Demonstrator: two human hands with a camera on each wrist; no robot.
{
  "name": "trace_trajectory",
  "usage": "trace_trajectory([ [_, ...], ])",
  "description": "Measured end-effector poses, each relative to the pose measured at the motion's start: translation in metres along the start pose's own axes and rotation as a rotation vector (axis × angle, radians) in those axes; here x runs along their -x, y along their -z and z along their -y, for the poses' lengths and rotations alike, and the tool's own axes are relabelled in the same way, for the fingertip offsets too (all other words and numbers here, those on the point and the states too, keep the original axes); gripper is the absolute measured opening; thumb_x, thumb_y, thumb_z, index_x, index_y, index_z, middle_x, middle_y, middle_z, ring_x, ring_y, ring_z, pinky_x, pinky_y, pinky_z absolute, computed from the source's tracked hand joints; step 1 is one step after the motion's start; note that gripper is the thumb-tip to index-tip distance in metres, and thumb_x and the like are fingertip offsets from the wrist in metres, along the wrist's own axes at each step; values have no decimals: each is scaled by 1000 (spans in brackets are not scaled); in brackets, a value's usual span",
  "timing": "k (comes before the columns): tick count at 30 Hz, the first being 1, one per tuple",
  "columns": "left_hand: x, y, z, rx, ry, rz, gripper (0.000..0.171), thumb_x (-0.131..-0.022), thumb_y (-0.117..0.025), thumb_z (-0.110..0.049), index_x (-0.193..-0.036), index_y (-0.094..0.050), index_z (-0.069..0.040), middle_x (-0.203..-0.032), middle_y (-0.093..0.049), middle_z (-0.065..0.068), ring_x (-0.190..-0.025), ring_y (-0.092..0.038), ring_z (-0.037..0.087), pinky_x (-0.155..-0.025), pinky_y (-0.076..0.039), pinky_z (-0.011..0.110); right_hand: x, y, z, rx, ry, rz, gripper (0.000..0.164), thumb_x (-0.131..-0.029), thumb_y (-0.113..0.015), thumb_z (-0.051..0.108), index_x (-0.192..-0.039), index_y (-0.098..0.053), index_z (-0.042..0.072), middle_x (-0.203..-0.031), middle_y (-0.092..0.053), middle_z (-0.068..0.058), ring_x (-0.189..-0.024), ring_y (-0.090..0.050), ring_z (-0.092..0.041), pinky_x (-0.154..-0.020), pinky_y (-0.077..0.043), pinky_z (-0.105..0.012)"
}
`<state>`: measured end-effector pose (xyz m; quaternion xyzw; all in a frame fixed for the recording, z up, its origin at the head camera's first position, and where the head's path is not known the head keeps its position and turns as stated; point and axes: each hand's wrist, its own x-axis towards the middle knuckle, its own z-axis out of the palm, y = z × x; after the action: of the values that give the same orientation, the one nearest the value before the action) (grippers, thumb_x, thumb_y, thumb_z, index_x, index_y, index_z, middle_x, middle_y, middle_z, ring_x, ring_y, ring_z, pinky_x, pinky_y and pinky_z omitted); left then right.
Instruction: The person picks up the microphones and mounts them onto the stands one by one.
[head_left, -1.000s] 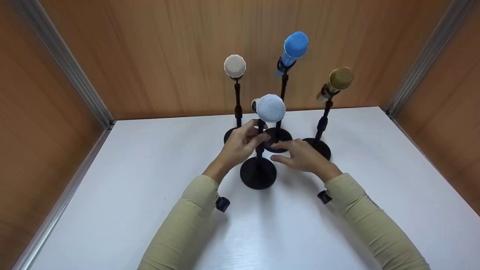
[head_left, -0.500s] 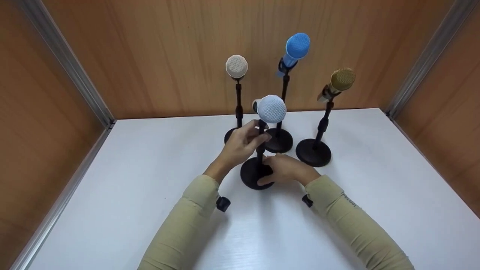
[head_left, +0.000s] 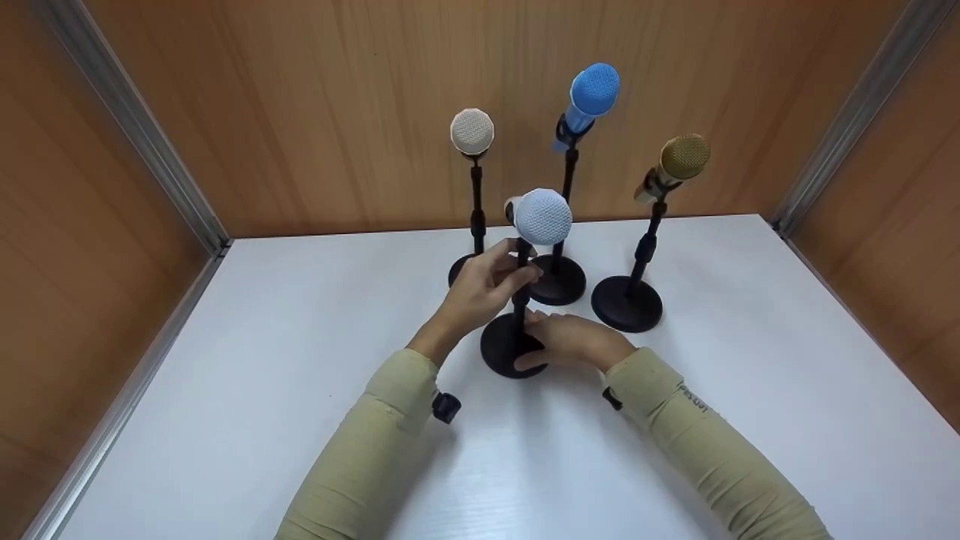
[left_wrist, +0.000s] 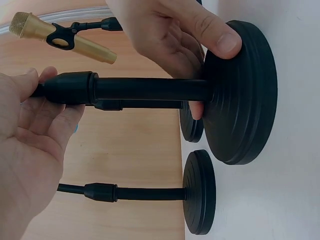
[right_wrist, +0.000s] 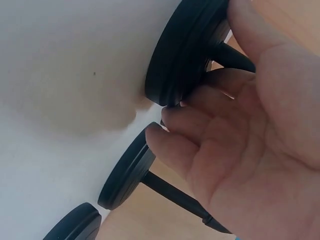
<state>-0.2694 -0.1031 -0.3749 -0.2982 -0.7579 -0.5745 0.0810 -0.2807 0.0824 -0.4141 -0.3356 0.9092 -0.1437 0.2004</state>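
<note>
Nearest me stands a black round-base microphone stand bearing a white microphone. My left hand grips its pole just under the microphone, at the collar with thumb and fingers around it. Low down, my right hand grips the stand's round base, thumb on the top face and fingers curled round the far side. In the right wrist view, the fingers lie against the base's edge, and part of the base is hidden behind the hand.
Behind are three more stands, holding a cream microphone, a blue microphone and a gold microphone. All stand on a white table, with a wood-panel wall at the back and panels at both sides.
My right hand has moved left and down from beside the pole onto the base, then stayed there with a slight shift. My left hand keeps its grip and the stand stays in place.
</note>
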Motion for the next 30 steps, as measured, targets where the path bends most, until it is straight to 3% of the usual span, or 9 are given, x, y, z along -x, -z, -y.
trace_trajectory([
  [10,3,-1,1,0,37,-16,30,-102,-63,-15,-131,-60,-6,-110,-75,11,-104,-72,15,-94,-55,33,-2,4,3,3,-31,31,84,-93,-73,46,-158,-34,9,-150,-50,-10,-131,-54,-31,-113,-38,-46],
  [19,11,-5,5,17,8,19,36,-100,-66,-9,-135,-59,-6,-120,-71,9,-111,-69,21,-94,-55,33,-3,4,4,-13,-50,46,86,-93,-72,46,-159,-31,10,-153,-48,-9,-132,-52,-30,-113,-37,-47],
  [25,16,-8,13,4,-9,42,33,-99,-62,2,-132,-58,5,-126,-66,16,-119,-63,25,-103,-49,36,-2,3,3,-11,-39,47,85,-94,-71,45,-158,-30,7,-146,-54,-15,-125,-57,-31,-110,-41,-47],
  [30,15,-9,16,27,10,26,31,-98,-62,5,-128,-61,8,-121,-68,19,-114,-66,27,-101,-51,35,-3,3,4,-6,-49,43,85,-94,-71,45,-158,-31,5,-143,-56,-16,-125,-58,-31,-110,-41,-46],
])
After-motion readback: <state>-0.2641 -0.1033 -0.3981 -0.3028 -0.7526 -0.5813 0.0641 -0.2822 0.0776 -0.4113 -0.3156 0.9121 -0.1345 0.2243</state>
